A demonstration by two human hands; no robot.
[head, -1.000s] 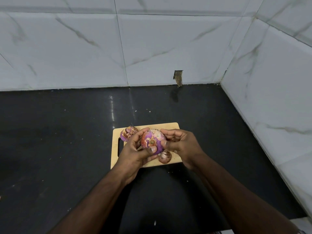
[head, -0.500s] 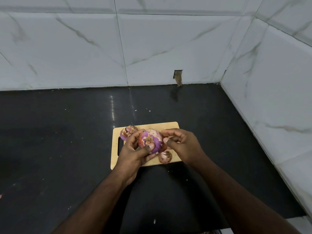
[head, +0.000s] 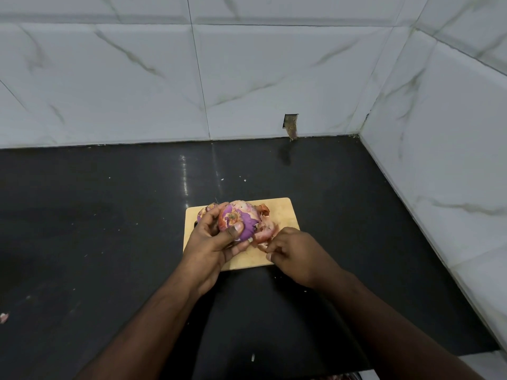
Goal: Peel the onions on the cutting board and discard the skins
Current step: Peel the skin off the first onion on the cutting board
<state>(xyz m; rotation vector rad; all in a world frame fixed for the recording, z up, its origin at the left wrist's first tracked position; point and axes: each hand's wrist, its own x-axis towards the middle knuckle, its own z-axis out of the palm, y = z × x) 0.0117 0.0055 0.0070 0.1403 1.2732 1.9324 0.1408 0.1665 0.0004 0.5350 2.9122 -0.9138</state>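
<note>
Fingers (head: 236, 229) of the left hand (head: 211, 242) are gripping the onion (head: 241, 220). Right hand (head: 296, 253) is now pinching a skin strip (head: 264, 234), newly torn away toward 4 o'clock; discarding follows.

Dim, soft, wide-angle edge warping

white marbled wall tiles (head: 274, 78), black countertop (head: 96, 215)

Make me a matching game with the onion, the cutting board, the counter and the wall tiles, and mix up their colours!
Things:
1. onion held by the left hand
2. cutting board
3. counter
4. wall tiles

Colours:
A. black
B. white with grey veins
C. purple
D. light wood

Pairs: 1-C, 2-D, 3-A, 4-B
</note>
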